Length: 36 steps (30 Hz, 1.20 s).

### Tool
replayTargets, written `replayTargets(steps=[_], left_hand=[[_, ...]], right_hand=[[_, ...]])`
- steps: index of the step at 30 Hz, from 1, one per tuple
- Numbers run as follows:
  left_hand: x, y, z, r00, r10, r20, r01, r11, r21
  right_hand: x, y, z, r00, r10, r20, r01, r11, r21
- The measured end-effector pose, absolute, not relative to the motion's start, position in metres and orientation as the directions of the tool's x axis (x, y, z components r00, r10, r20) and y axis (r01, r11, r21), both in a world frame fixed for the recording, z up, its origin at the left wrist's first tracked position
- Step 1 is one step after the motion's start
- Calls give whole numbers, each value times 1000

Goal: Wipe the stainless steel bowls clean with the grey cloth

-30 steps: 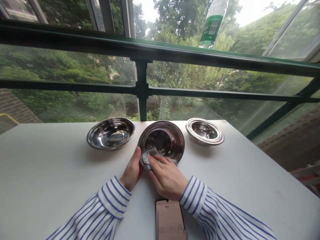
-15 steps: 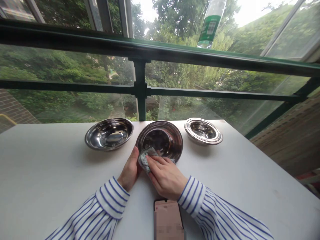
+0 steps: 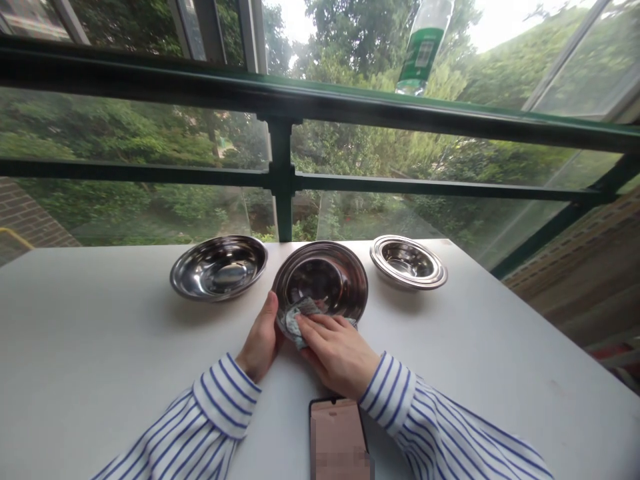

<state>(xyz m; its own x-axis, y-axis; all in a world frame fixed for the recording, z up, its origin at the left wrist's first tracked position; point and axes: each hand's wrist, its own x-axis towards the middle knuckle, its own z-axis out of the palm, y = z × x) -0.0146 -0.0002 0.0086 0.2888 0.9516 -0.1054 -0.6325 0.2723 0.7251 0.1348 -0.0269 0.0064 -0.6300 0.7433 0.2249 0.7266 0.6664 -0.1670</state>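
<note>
A shiny steel bowl (image 3: 320, 277) stands in the middle of the white table, tilted or flat I cannot tell. My left hand (image 3: 261, 339) grips its near left rim, thumb on the edge and the other fingers hidden below. Bunched under the fingers of my right hand (image 3: 337, 350) is a grey-green patterned cloth (image 3: 300, 320), pressed against the bowl's near inner wall and rim. Part of the cloth pokes out to the right of the fingers.
A wide steel bowl (image 3: 220, 270) lies to the left, a smaller wide-rimmed bowl (image 3: 409, 262) to the right. Close below my right hand is a phone (image 3: 339, 437) on the white table (image 3: 125, 373). Behind runs a green railing (image 3: 320, 97) with a plastic bottle (image 3: 425, 50) on it.
My right hand and the cloth have shifted slightly to the right along the bowl's near rim. My left hand keeps its hold on the bowl.
</note>
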Motion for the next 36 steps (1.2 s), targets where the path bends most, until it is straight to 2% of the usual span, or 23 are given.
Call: replayTargets(steps=[5,13,22,27,31,36], left_hand=[[-13,1,8,237,966,-105,-628,235,742],[-16,1,7,294,954,-60,-599,233,767],[-15,2,4,249,965,-82,-633,227,740],[-18,0,6,308,951,-16,-622,214,753],[-20,-1,3,377,926,-29,-590,264,763],[-18,-2,3,343,939,-32,-647,261,717]], right_hand=[[160,-26,13,-619,773,137,768,632,-100],[139,-26,10,-657,727,198,720,683,-122],[163,-26,12,-617,768,174,771,634,-63],[158,-23,7,-602,771,207,771,629,-99],[155,-26,8,-575,780,248,765,620,-177],[140,-30,9,-600,747,285,695,664,-275]])
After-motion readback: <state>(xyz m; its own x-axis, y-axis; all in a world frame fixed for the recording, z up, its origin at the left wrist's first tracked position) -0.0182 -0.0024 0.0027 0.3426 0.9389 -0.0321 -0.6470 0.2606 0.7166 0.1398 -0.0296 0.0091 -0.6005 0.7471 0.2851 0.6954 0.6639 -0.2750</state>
